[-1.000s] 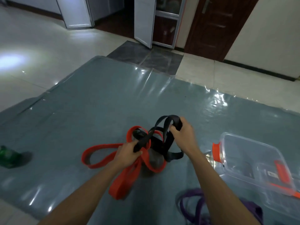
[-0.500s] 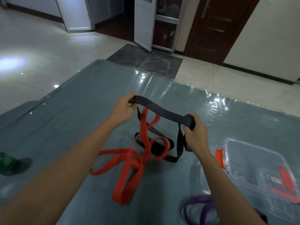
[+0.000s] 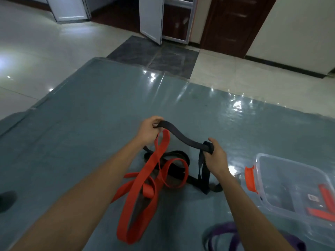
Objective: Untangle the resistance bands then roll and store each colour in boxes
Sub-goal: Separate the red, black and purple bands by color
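We are gripping 1 black band w/ left hand & right hand; 1 red band is tangling with it, 1 purple band & 1 clear box lying nearby.

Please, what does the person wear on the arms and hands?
Nothing visible. The left forearm and right forearm are bare to the frame edge, with no sleeves. The left grip and right grip are bare hands: no gloves, rings, watch or wristband.
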The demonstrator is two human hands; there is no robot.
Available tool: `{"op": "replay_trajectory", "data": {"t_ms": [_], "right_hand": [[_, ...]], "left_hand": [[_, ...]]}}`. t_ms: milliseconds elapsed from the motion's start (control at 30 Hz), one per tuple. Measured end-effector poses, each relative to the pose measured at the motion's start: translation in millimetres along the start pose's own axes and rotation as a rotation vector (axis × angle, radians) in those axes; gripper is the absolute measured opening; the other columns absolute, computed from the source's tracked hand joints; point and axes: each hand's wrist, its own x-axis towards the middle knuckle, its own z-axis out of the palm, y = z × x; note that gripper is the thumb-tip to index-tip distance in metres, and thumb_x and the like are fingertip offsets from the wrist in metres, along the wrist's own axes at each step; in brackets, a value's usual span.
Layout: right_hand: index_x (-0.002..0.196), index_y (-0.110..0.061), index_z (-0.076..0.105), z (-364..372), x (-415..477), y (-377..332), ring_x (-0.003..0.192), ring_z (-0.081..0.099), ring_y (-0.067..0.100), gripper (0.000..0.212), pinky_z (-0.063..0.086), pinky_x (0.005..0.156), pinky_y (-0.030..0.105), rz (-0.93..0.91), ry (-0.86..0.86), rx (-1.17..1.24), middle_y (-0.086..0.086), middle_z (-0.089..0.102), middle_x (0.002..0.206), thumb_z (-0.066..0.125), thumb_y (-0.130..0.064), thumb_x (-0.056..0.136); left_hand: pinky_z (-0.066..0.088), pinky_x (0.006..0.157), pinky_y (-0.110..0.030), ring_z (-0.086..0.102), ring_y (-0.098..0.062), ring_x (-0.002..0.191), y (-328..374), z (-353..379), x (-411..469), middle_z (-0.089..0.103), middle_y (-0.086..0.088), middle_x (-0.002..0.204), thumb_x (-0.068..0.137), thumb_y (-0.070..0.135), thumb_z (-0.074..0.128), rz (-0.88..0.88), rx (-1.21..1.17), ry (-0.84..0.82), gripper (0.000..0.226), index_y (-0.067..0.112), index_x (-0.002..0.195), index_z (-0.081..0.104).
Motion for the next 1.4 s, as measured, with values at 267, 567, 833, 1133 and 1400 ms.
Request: {"op": "replay_trajectory", "data": {"t_ms": [267,567,833,1133,1400], "right_hand": [[0.132,-0.005,0.050,23.4,37.0,34.6,0.111,0.060,0.038,0.044,0.051,0.092,0.043,0.189,-0.229,-0.191,0.020,0.061,0.122,0.065,-0.010,0.090],[0.159,-0.025,0.013,69.4,36.0,55.4,0.153,0.009,0.031,0.088,0.028,0.117,0.057,-0.114,-0.457,-0.493,0.005,0.001,0.169,0.063,-0.042,0.089],[0.159,-0.028,0.019,65.8,36.3,70.3,0.154,0.003,0.025,0.081,0.022,0.122,0.053,-0.170,-0.484,-0.487,-0.002,0.014,0.167,0.061,-0.037,0.090],[0.159,-0.033,0.001,89.2,23.4,68.8,0.152,-0.018,0.036,0.110,0.007,0.123,0.054,0.059,-0.373,-0.408,0.004,-0.023,0.166,0.063,-0.073,0.079],[0.159,-0.029,0.012,107.3,19.5,55.8,0.147,0.022,0.035,0.098,0.018,0.120,0.053,-0.054,-0.321,-0.487,-0.001,0.008,0.168,0.072,-0.042,0.082]], "left_hand": [[0.030,0.115,-0.022,0.047,-0.016,0.138,-15.6,50.2,7.4,0.055,-0.006,0.146,0.088,0.004,0.071,0.210,0.213,-0.166,0.053,0.014,0.138,0.058],[0.003,0.126,-0.051,0.004,-0.025,0.156,-107.2,82.6,-88.5,0.004,-0.001,0.170,0.066,0.083,0.059,0.145,0.942,-0.524,0.126,0.037,0.157,-0.015],[0.035,0.106,-0.043,0.058,-0.028,0.109,-114.9,69.6,-87.8,0.061,-0.004,0.116,0.080,0.035,0.048,0.398,1.192,-0.379,0.073,0.026,0.151,0.035],[0.045,0.087,-0.039,0.068,-0.028,0.096,-112.7,-6.5,-107.2,0.071,-0.003,0.110,0.071,0.031,0.051,0.373,0.907,-0.136,0.062,0.021,0.131,0.059],[0.053,0.093,-0.041,0.065,-0.033,0.105,-119.0,-56.8,-117.9,0.066,-0.009,0.123,0.071,0.025,0.053,0.206,0.608,0.043,0.062,0.014,0.132,0.059]]}}
